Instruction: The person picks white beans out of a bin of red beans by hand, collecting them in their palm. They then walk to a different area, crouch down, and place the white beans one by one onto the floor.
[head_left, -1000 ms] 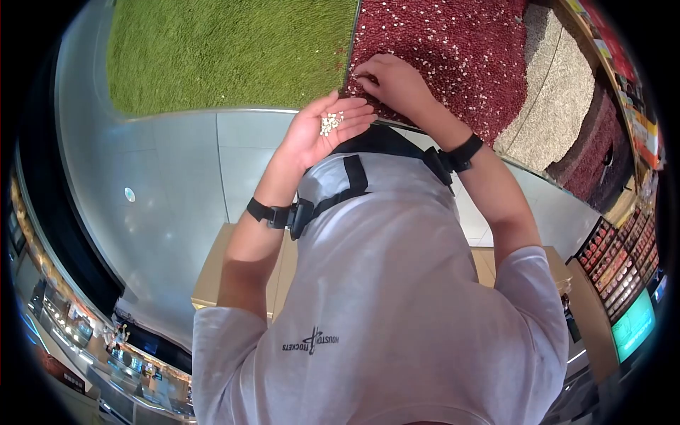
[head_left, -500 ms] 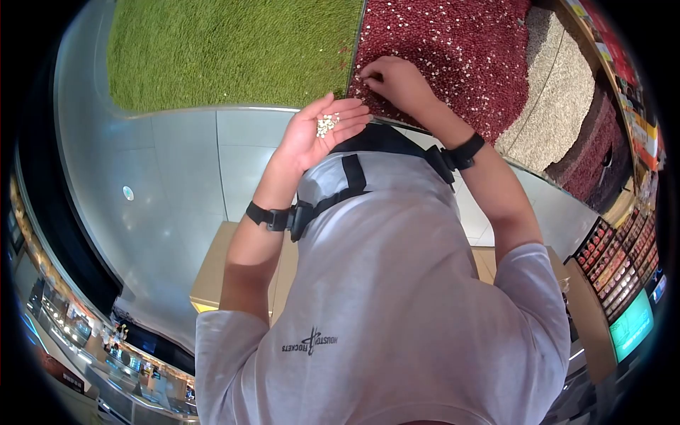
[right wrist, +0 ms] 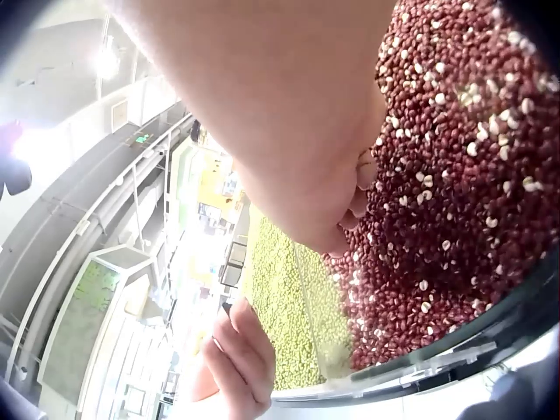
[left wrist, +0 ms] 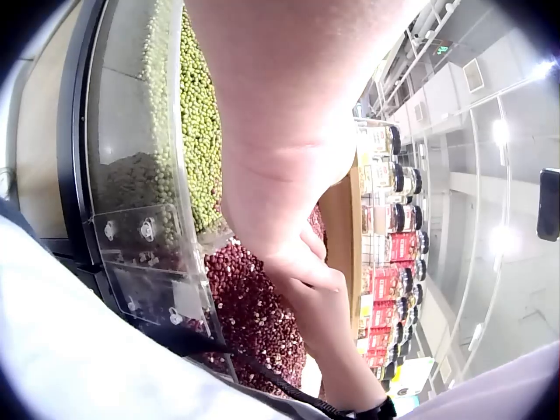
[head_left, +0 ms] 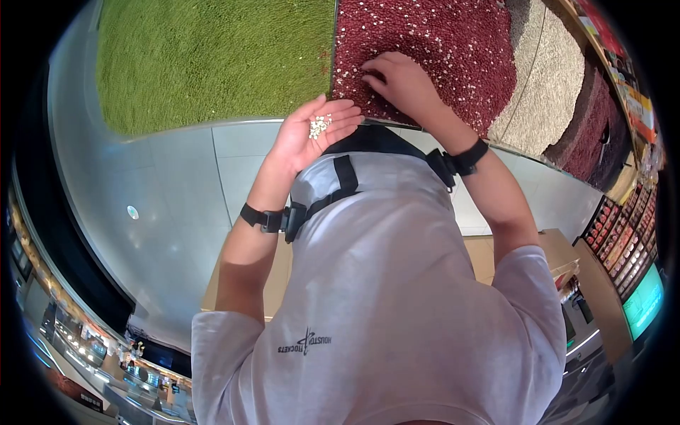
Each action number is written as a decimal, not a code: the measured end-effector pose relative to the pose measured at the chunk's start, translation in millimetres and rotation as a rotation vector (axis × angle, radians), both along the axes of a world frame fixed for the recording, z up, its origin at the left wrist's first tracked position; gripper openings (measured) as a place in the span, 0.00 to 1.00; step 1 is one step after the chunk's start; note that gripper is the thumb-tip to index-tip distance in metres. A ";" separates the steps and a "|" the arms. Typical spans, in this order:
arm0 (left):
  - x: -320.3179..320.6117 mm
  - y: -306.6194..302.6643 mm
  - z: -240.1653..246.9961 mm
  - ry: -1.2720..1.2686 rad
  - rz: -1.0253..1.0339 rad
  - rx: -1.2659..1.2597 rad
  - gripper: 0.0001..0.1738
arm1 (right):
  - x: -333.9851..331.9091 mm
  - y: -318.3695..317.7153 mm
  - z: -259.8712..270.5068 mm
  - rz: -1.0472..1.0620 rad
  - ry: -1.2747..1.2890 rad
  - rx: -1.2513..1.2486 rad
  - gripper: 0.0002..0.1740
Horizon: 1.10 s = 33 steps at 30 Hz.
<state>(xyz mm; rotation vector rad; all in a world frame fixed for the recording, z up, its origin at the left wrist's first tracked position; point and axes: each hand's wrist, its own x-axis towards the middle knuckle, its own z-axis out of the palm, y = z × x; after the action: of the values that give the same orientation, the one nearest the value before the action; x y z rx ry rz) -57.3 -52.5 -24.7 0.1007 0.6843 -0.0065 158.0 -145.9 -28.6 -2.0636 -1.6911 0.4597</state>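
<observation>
In the head view my left hand (head_left: 301, 138) lies palm up with fingers extended. It carries a small heap of white kernels (head_left: 320, 127) in the palm, just in front of the bin's near edge. My right hand (head_left: 405, 83) hovers palm down, low over the dark red beans (head_left: 453, 64), its thumb and forefinger bent and a gap between their tips. Pale kernels are scattered among these beans (right wrist: 437, 201). The right wrist view shows the right fingertips (right wrist: 354, 210) low over the beans, partly hidden by the hand. My left fingers (right wrist: 241, 354) appear beyond.
Green beans (head_left: 212, 64) fill the section to the left, behind a thin clear divider (head_left: 333, 42). Cream-coloured grain (head_left: 545, 78) lies farther right. A silver counter front (head_left: 170, 170) runs below the bins. Shelves of jars (left wrist: 389, 254) stand beyond.
The head view has shifted, so the bins and left hand appear farther left. The right thumb and forefinger have moved apart from their closer position. The kernels still lie in the left palm.
</observation>
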 end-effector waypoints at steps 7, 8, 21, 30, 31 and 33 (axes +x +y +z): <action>-3.9 3.0 -2.0 -0.012 0.034 0.012 0.30 | -9.0 19.2 -23.1 0.079 -0.183 -0.073 0.10; -4.8 3.0 -2.7 -0.027 0.043 0.010 0.30 | -8.5 20.5 -24.4 0.085 -0.207 -0.091 0.10; 0.5 3.2 -0.3 -0.050 0.022 -0.039 0.28 | -5.6 8.1 36.9 -0.049 0.282 -0.041 0.07; 16.7 -3.7 1.3 -0.025 0.003 -0.017 0.27 | -22.2 -0.4 71.9 0.086 0.286 0.072 0.11; 16.7 -1.7 5.5 -0.042 -0.029 -0.023 0.27 | -11.9 -2.1 64.1 -0.003 0.314 0.047 0.11; 14.4 0.8 8.6 -0.057 -0.066 -0.025 0.27 | 1.2 -6.0 46.7 -0.147 0.238 0.016 0.10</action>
<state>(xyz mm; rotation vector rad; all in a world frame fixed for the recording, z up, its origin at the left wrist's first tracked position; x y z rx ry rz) -42.9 -51.7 -16.2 0.0995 0.6232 -0.0754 159.2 -151.9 18.0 -2.0150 -1.3917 0.6142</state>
